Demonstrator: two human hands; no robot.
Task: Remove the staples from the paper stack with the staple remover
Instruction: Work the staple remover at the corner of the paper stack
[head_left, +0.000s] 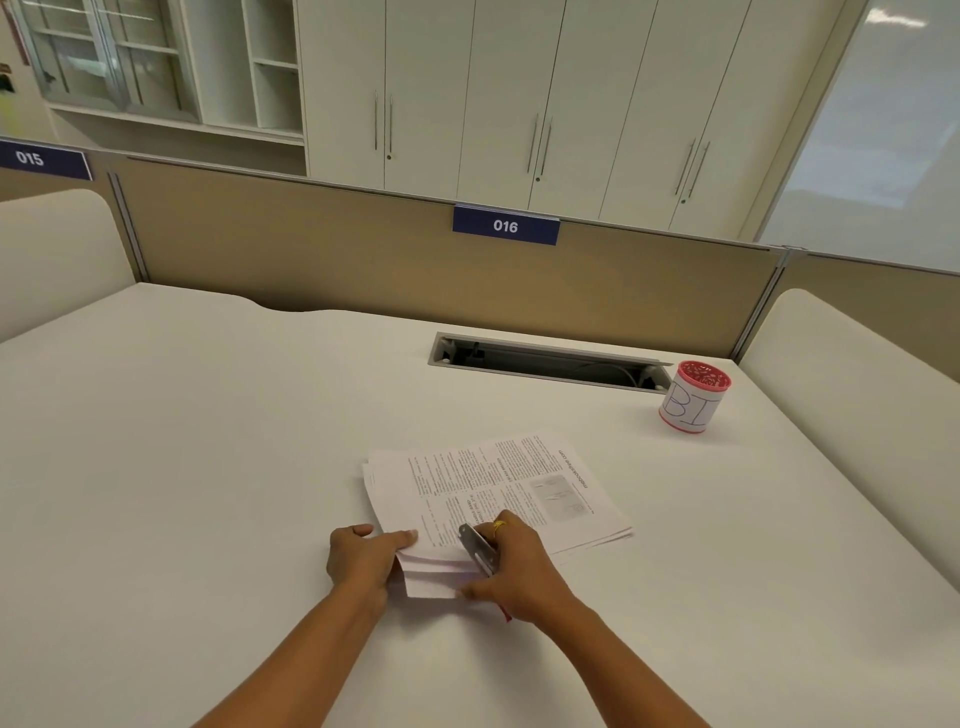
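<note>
A stack of printed paper (498, 488) lies on the white desk (208, 441), fanned slightly at its edges. My left hand (363, 558) grips the near left corner, thumb on top of the sheets. My right hand (519, 566) holds a metal staple remover (478, 548) with a red end, its silver jaw resting on the near edge of the stack. The right thumb presses the lowest sheet corner. No staple can be made out at this size.
A red cup wrapped in white paper with letters (693, 397) stands at the back right. An open cable slot (545, 361) sits in the desk behind the stack. A tan partition (363, 260) with label 016 closes the far edge.
</note>
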